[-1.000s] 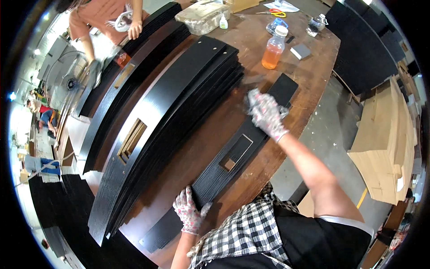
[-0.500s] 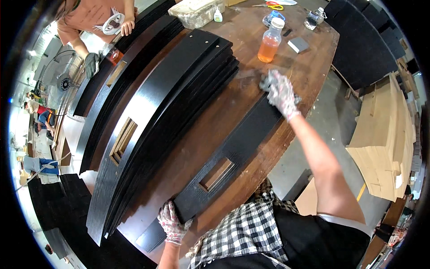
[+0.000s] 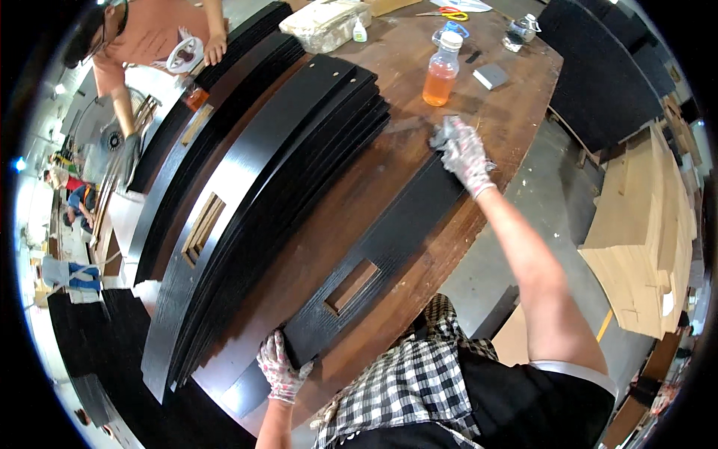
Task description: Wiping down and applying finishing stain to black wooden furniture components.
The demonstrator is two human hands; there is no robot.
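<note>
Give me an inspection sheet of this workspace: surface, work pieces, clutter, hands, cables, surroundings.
Surface: brown table, scuffed.
Job's things: black board with a rectangular cutout, lying on the table; grey cloth at its far end.
Clutter: bottle of orange liquid, grey block, scissors, plastic box.
Hands: gloved left hand touches the board's near end; gloved right hand holds the cloth.
Cables: one pale line at far left; cord or hose, unclear.
Surroundings: stack of black boards alongside; co-worker across the table; tan stack at right.
</note>
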